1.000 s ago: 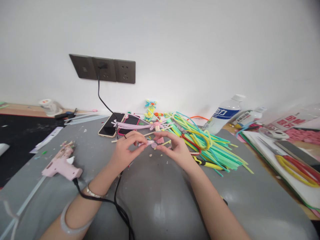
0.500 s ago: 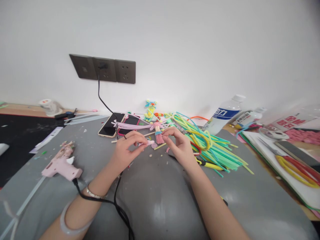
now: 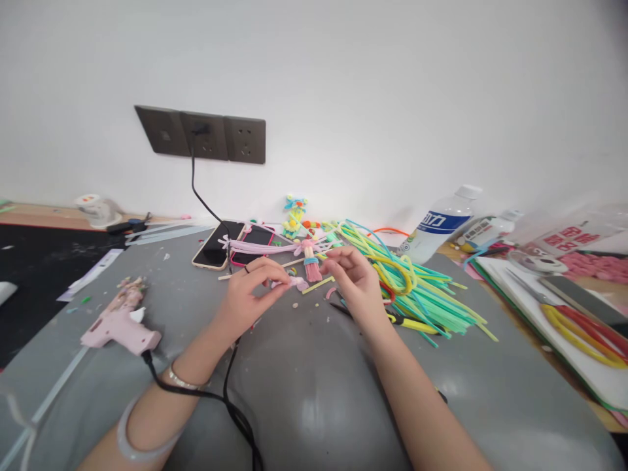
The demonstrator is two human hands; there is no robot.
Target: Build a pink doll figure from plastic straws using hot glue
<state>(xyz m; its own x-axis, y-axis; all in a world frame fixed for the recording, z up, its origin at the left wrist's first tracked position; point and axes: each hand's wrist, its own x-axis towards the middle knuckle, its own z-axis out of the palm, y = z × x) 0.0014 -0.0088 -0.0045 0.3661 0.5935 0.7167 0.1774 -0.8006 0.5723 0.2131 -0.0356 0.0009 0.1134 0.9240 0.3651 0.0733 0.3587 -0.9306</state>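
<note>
My left hand (image 3: 256,291) pinches a small pale pink piece (image 3: 295,282) between thumb and forefinger. At the piece's right end shows a small lilac disc (image 3: 303,286); whether the two are joined I cannot tell. To the right, my right hand (image 3: 356,281) is raised apart from the piece, its thumb and fingertips drawn together. Anything between those fingertips is too small to make out. Between and just beyond the hands lies a pink tassel-like figure (image 3: 311,267) with a blue band, beside a bundle of lilac pipe cleaners (image 3: 260,246).
Green and yellow pipe cleaners (image 3: 432,294) lie right of my right hand, near a yellow-handled tool (image 3: 415,323). A pink glue gun (image 3: 122,327) rests at left, its black cord (image 3: 196,391) crossing my left forearm. Phones (image 3: 218,247), a bottle (image 3: 436,222) and scissors (image 3: 579,327) lie around.
My right hand has drawn away to the right from the pink piece, uncovering the tassel-like figure, and its fingers have come together. My left hand keeps its pinch in nearly the same place.
</note>
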